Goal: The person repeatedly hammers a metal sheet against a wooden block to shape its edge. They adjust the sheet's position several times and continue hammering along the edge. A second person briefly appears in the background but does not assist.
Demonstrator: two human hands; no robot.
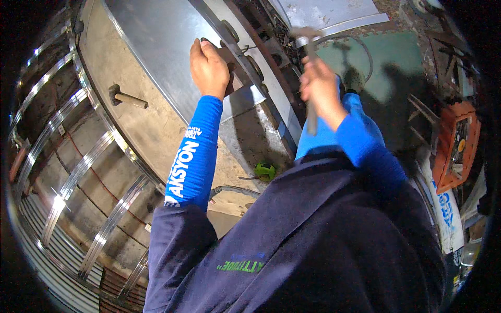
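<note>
A hammer [311, 52] with a blurred head and a straight handle is gripped in my right hand [319, 88], raised at the right of the workbench. My left hand [210, 69] lies over the edge of a shiny grey metal sheet [156, 36]. Its fingers are pressed together, with a small dark tip showing just past them; what they hold is mostly hidden. A second hammer [129, 99], with a dark head and wooden handle, lies on the tan bench top [99, 47] to the left. A bright green tape measure [265, 171] sits near my body.
Shiny metal channels [104, 151] form a frame along the left. Dark steel bars [266, 47] run along the bench's right edge. A green mat [396, 57] covers the floor at right, with a curved hose. An orange crate [456, 146] and a white sack [446, 214] stand far right.
</note>
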